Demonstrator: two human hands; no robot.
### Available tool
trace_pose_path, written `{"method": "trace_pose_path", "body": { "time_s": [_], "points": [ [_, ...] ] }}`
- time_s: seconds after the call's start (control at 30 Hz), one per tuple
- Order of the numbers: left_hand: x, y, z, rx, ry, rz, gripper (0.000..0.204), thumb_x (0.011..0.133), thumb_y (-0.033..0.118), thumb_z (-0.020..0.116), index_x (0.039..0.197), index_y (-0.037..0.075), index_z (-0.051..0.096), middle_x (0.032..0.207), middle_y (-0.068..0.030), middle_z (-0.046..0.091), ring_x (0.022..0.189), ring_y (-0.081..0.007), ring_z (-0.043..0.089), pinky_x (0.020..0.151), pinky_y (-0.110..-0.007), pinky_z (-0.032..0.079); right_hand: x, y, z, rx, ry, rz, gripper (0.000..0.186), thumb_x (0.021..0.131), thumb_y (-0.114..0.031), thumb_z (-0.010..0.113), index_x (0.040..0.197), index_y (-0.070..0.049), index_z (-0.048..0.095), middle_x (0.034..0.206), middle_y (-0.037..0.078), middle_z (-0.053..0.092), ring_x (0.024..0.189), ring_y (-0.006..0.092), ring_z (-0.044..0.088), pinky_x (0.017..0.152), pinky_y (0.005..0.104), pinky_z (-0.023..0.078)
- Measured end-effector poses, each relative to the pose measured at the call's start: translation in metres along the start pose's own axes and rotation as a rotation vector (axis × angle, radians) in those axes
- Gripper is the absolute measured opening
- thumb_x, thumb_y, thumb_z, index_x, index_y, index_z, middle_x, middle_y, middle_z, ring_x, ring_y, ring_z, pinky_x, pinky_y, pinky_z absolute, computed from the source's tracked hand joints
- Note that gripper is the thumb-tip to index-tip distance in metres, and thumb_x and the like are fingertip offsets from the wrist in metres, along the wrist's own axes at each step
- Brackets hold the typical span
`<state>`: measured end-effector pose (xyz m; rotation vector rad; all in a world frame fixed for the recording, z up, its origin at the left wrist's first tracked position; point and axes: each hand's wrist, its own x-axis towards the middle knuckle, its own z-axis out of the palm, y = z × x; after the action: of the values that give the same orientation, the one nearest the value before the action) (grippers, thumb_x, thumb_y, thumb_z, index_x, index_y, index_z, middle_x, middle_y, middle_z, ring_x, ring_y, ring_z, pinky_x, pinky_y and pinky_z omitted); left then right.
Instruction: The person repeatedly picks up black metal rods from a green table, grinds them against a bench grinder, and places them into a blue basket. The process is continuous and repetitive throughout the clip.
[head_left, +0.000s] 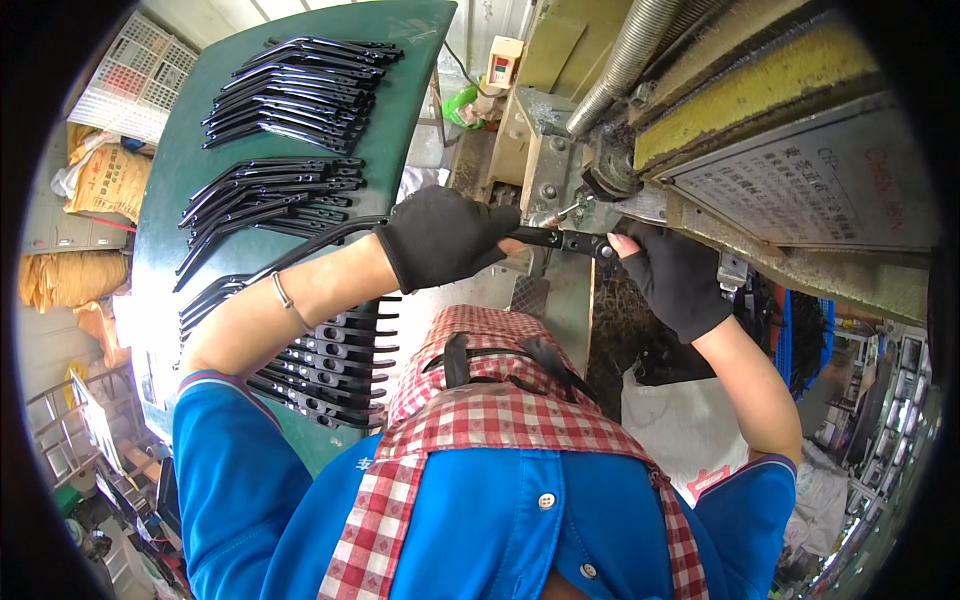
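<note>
Black bar [583, 243] gripped by L hand [450, 235] & R hand [675, 282], R just beside machine edge [800, 262].

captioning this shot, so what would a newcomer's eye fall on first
Probably the red-and-white checked cloth apron over a bright blue shirt, lower centre. Above it, the black-gloved left hand and right hand hold a slim black bar beside a yellow-and-grey machine. At left, glossy black bent bars lie in rows on a dark green table.
</note>
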<state>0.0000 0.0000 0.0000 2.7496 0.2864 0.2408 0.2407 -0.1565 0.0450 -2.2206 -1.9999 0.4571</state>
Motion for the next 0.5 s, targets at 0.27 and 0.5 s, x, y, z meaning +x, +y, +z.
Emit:
{"method": "trace_pose_path", "body": {
  "time_s": [0.27, 0.5],
  "points": [
    [0.033, -0.011, -0.011, -0.012, 0.035, -0.014, 0.025, 0.089, 0.033, 0.061, 0.093, 0.008, 0.057, 0.061, -0.0161, 0.058, 0.057, -0.0387, 0.059, 0.053, -0.048, 0.044, 0.014, 0.028, -0.005, 0.087, 0.331, -0.233, 0.029, 0.094, -0.03, 0.06, 0.11, -0.007, 0.066, 0.104, 0.017, 0.065, 0.098, 0.0384, 0.061, 0.087, 0.0463, 0.045],
    [0.043, -0.025, -0.027, -0.039, -0.139, 0.023, 0.029, 0.089, 0.034, 0.06, 0.101, 0.007, 0.064, 0.066, -0.0184, 0.061, 0.064, -0.0387, 0.062, 0.059, -0.049, 0.047, 0.015, 0.033, 0.007, -0.075, 0.382, -0.259, 0.033, 0.092, -0.031, 0.062, 0.115, -0.007, 0.065, 0.11, 0.016, 0.065, 0.102, 0.0378, 0.061, 0.089, 0.0455, 0.046]
  ]
}}
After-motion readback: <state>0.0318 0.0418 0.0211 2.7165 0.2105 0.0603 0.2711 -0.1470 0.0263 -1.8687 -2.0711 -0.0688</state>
